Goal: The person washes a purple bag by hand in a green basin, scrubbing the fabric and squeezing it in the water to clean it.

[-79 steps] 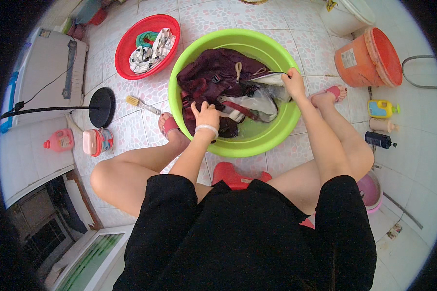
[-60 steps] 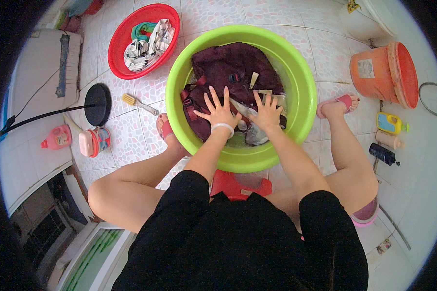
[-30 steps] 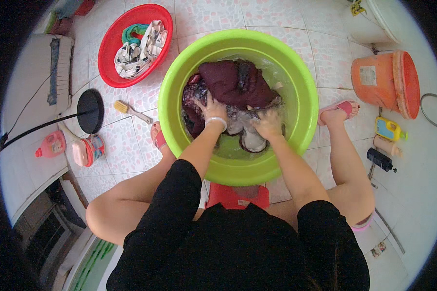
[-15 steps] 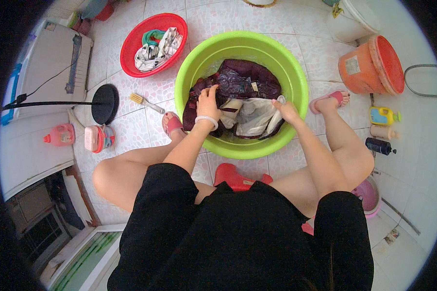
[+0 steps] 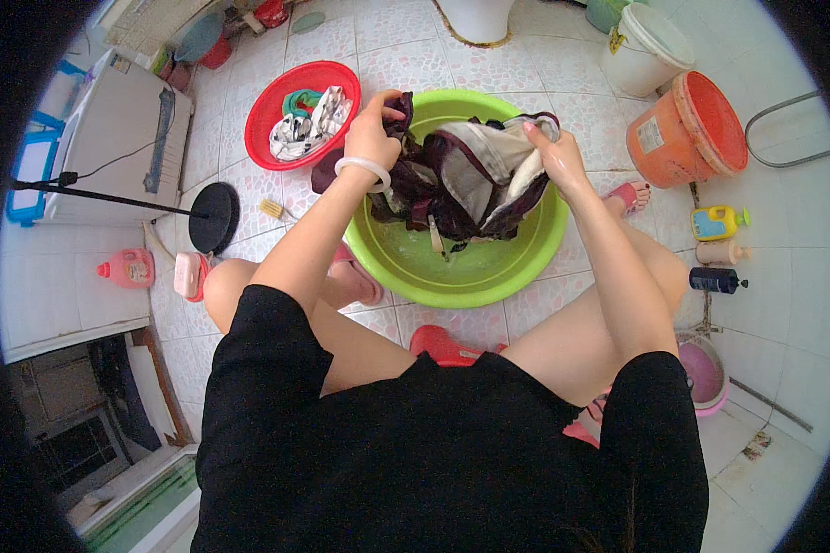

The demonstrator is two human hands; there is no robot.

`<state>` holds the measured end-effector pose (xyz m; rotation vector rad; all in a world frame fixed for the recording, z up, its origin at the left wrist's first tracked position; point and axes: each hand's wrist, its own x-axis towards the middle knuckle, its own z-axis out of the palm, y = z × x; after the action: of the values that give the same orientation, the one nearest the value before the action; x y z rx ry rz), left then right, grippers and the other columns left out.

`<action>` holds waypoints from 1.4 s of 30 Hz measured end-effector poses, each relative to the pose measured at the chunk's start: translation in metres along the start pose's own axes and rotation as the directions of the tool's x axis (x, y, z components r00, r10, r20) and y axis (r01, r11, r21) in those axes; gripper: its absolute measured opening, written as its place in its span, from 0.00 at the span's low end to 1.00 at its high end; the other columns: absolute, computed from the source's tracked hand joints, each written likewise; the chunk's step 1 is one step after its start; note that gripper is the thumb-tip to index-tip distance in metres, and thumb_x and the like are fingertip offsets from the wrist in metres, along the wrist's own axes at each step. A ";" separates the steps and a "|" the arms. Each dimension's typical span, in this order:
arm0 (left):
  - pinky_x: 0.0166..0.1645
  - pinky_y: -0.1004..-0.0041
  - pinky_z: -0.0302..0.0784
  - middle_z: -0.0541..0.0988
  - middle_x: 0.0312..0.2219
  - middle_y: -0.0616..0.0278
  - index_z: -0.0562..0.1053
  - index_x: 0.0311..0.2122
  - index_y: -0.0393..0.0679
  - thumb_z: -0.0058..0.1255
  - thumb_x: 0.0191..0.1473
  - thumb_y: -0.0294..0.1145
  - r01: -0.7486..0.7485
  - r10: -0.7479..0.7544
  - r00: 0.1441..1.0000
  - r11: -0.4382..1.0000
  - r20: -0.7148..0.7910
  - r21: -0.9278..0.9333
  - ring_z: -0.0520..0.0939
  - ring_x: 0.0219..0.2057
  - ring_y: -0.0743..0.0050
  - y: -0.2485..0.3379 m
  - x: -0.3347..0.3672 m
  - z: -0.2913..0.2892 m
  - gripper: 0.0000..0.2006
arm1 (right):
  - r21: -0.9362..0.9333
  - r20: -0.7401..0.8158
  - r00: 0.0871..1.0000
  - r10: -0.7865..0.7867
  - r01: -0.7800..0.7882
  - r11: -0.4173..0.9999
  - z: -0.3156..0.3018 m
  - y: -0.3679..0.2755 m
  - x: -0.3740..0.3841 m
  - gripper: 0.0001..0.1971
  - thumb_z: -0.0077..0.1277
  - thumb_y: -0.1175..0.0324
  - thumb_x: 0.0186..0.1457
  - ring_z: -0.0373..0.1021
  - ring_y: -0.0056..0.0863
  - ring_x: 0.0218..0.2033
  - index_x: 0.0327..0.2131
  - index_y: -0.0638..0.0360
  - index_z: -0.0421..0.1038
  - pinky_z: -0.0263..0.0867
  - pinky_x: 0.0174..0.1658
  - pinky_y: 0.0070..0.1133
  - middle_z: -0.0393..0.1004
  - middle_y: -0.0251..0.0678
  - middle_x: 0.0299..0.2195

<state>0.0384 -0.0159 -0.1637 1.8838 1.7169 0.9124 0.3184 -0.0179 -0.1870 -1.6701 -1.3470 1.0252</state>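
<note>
A wet dark purple garment with a pale grey and white lining hangs stretched between my hands, above a large lime-green basin. Shallow water shows in the basin's near part. My left hand, with a white bangle at the wrist, is closed on a bunched dark part of the garment over the basin's left rim. On the other side, my right hand pinches the garment's pale-lined edge. A small white tag dangles from the cloth.
Left of the basin stands a red basin with patterned and green cloth. A scrub brush lies near a black round base. An orange bucket, white bucket and bottles line the right wall. A red stool is beneath me.
Both hands have risen, lifting the garment from the water and spreading it. The left hand moved up and left, the right upward. The view has shifted slightly.
</note>
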 end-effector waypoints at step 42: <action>0.54 0.32 0.22 0.67 0.49 0.59 0.65 0.52 0.58 0.54 0.37 0.45 -0.214 -0.205 0.784 0.797 0.586 0.565 0.53 0.59 0.61 -0.061 -0.061 0.091 0.31 | 0.008 0.272 0.961 -0.059 0.059 0.998 0.066 0.091 -0.040 0.27 0.55 0.51 0.44 0.65 0.33 0.42 0.39 0.66 0.65 0.59 0.46 0.25 0.68 0.41 0.36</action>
<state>0.0595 -0.0572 -0.2802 2.2139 1.6489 -0.3603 0.2881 -0.0689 -0.2912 -1.5191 -1.5626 1.2539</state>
